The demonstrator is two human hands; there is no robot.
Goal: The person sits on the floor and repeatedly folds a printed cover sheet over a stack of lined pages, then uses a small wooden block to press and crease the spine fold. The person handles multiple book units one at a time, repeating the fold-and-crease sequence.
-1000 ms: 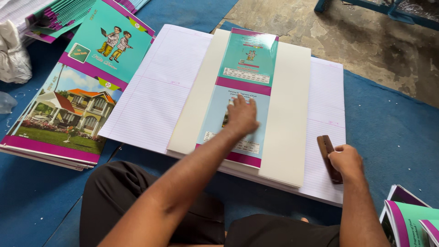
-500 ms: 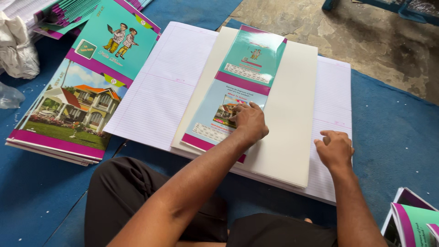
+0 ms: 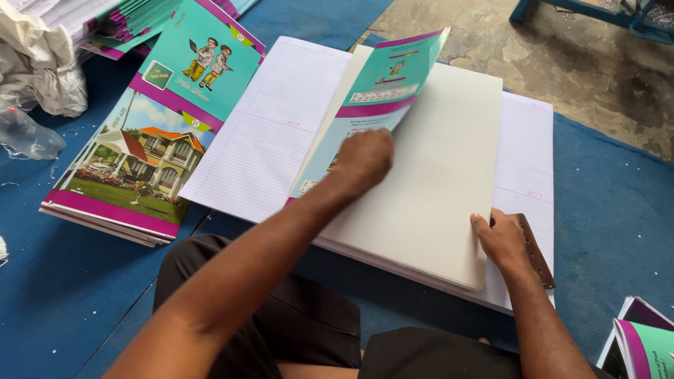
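Note:
My left hand (image 3: 363,159) grips a teal and purple printed cover sheet (image 3: 390,77) and lifts it off a plain cream board (image 3: 435,175); the sheet curls up at its far end. My right hand (image 3: 500,241) presses flat on the board's near right corner, beside a brown wooden stick (image 3: 536,251) lying under its edge. The board rests on a stack of large white ruled sheets (image 3: 274,126) spread on the blue mat.
A pile of finished covers (image 3: 144,158) with a house picture and two cartoon children lies to the left. More covers (image 3: 639,344) sit at the lower right. Crumpled white plastic (image 3: 38,67) is at the far left. Bare concrete floor (image 3: 590,63) lies beyond the blue mat (image 3: 618,203).
The cover sheet lay flat on the board; my left hand slid left and now lifts it up. My right hand moved from the stick onto the board's corner.

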